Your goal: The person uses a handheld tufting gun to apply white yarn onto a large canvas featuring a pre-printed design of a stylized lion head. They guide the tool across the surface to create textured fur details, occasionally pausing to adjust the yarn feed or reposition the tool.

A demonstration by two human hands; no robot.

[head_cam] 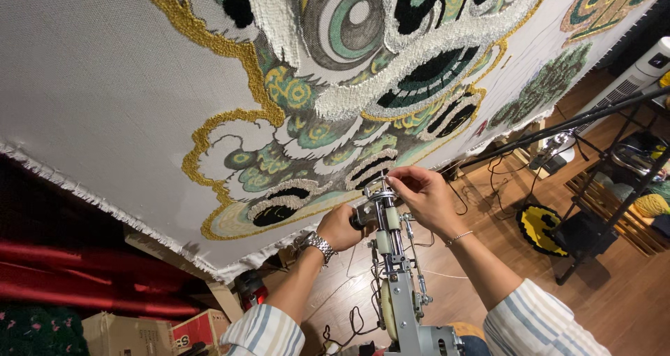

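A grey metal tufting gun (391,258) stands upright, tip near the tufted cloth (105,84).

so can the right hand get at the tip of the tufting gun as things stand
Probably yes: the right hand already has its fingertips at the tufting gun tip, with nothing between; the left hand grips lower down, clear of it.

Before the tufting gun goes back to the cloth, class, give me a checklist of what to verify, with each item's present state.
1. Left hand grips the tufting gun: ok.
2. Right hand has its fingertips at the gun's tip: ok.
3. Yarn threaded through the needle: cannot tell.
4. Backing cloth stretched flat: ok.
5. Gun's tip touching the cloth: cannot tell.
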